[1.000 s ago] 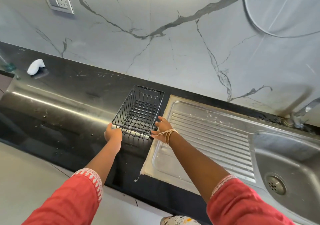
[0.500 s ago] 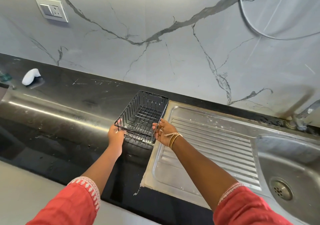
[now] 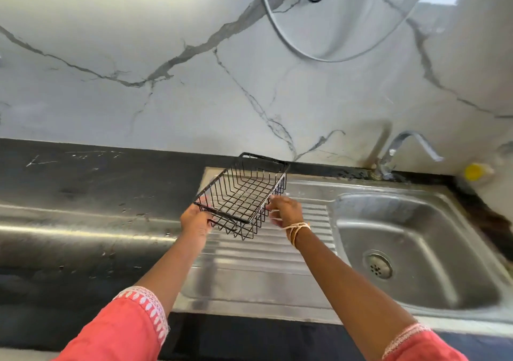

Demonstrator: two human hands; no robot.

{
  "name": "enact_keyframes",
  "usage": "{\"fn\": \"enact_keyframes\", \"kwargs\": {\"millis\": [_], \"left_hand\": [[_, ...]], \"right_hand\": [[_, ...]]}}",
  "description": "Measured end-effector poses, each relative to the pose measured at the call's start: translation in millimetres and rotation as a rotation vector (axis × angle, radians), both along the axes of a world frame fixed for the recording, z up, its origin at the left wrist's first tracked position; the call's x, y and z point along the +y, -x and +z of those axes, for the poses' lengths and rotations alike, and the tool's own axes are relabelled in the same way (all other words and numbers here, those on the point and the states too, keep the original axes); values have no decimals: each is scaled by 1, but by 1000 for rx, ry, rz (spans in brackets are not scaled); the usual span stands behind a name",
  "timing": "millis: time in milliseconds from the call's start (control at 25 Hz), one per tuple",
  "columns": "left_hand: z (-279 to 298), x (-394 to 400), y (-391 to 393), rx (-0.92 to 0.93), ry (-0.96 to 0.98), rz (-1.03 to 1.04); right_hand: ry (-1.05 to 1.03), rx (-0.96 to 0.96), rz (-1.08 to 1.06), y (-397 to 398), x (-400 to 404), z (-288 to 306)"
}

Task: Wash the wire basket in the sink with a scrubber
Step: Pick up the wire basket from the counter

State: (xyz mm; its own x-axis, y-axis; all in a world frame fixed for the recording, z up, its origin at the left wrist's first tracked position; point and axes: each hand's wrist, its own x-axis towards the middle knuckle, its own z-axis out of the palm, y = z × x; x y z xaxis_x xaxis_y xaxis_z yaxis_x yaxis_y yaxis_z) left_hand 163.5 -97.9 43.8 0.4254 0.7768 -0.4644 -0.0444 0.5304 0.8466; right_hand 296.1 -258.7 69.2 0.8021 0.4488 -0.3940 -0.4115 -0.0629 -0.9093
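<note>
Basket: wire basket (image 3: 244, 194) held aloft, long axis running away from the fingers.
Grip: left hand (image 3: 195, 220) and right hand (image 3: 286, 210) clamp its near corners.
Sink bowl (image 3: 416, 221): off to the right — right hand nearer.

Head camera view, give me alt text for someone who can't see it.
Two hands, left hand and right hand, hold a black wire basket in the air above a steel sink's ribbed drainboard. The empty basin and tap are to the right, against a marble wall.
</note>
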Motion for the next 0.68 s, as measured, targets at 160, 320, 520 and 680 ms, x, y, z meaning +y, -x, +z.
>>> {"fn": "enact_keyframes", "kwargs": {"millis": [160, 320, 520, 680], "left_hand": [[-4, -86, -65, 20, 103, -140], [-14, -170, -119, 19, 181, -235], [-12, -274, -157, 31, 265, -263], [-10, -313, -169, 60, 350, -264]], "right_hand": [[134, -127, -214, -49, -97, 1], [90, 146, -337, -93, -188, 6], [4, 270, -328, -131, -278, 18], [34, 267, -333, -148, -309, 22]]}}
